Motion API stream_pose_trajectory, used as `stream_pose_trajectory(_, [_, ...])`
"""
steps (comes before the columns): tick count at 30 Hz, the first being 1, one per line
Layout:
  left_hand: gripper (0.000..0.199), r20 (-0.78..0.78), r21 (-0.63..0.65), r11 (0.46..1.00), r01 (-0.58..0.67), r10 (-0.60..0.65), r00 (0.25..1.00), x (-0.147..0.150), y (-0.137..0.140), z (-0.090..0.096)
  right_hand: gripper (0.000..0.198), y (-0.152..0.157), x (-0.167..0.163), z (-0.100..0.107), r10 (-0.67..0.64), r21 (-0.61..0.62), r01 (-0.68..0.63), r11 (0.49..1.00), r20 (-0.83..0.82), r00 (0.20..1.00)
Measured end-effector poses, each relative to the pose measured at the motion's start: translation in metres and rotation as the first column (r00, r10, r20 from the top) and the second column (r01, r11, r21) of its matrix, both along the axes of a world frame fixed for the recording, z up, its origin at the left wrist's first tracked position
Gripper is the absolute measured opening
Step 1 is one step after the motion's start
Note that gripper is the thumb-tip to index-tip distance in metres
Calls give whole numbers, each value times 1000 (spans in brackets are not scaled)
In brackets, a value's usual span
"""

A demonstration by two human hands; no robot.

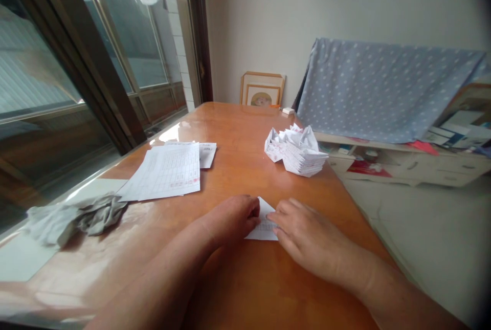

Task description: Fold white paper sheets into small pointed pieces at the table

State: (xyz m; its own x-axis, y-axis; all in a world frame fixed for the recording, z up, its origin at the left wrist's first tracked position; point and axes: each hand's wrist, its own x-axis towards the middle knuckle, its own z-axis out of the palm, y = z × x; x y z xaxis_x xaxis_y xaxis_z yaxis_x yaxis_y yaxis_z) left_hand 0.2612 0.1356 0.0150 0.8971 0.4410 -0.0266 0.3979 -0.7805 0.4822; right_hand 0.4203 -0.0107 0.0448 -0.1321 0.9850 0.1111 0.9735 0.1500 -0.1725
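A small piece of white printed paper (pixel 264 228), folded to a point at its far end, lies on the wooden table in front of me. My left hand (pixel 240 217) has its fingers curled down on the paper's left side. From the right, my right hand (pixel 303 233) holds the paper's right edge, its fingertips pressed together there. Both hands cover much of the paper's sides. Beyond my right hand sits a pile of folded paper pieces (pixel 297 151), nested together with points sticking up. A stack of flat printed sheets (pixel 169 171) rests farther left.
The glossy wooden table (pixel 233 130) stretches away toward the wall. A crumpled grey cloth (pixel 82 217) lies at its left. A small white box (pixel 287 111) stands at the far end, before leaning picture frames (pixel 263 89). Right of the table is a low white cabinet (pixel 418 166).
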Motion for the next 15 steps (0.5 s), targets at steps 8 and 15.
stream_pose_trajectory(8, [7,-58,37,999,10,-8,998,2,-1,2,22,-4,-19,-5,17,-85,-7,996,115,993])
stream_pose_trajectory(15, [7,-60,24,1000,14,-13,998,1,-3,6,23,-8,-18,-2,4,-98,24,995,272,962])
